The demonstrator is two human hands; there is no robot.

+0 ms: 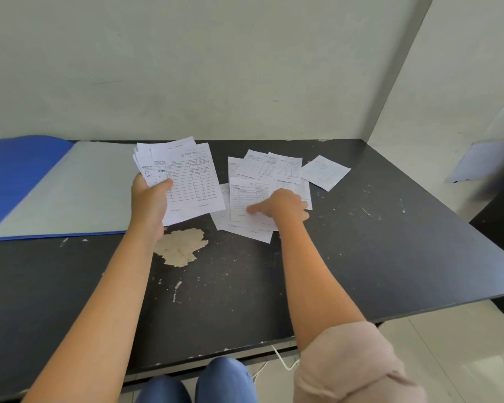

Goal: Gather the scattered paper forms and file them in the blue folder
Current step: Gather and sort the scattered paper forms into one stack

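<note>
Head view: one blue folder (pixel 26 181) lies open at the far left of the dark table (pixel 361 257), its pale inner face turned up. One stack of forms (pixel 186 175) is held just right of the folder, above the tabletop. At least four sheet edges fan out at its upper left, and the full count is hidden.

One overlapping heap of loose forms (pixel 262 170) lies flat on the table to the right of the stack. It looks like six or seven sheets, though the overlap keeps the count uncertain. One single form (pixel 326 172) lies just beside the heap's right edge, turned at an angle. One more pale sheet (pixel 482 161) shows blurred beyond the table's right side.

The left hand (pixel 147 203) grips the stack at its lower left corner, thumb across the front sheet and fingers behind. The right hand (pixel 285 206) reaches forward, knuckles up, resting on the nearest form of the heap, with one finger stretched to the left along the paper. Whether it pinches that sheet cannot be told.

One pale peeled patch (pixel 181 247) marks the tabletop below the stack.
</note>
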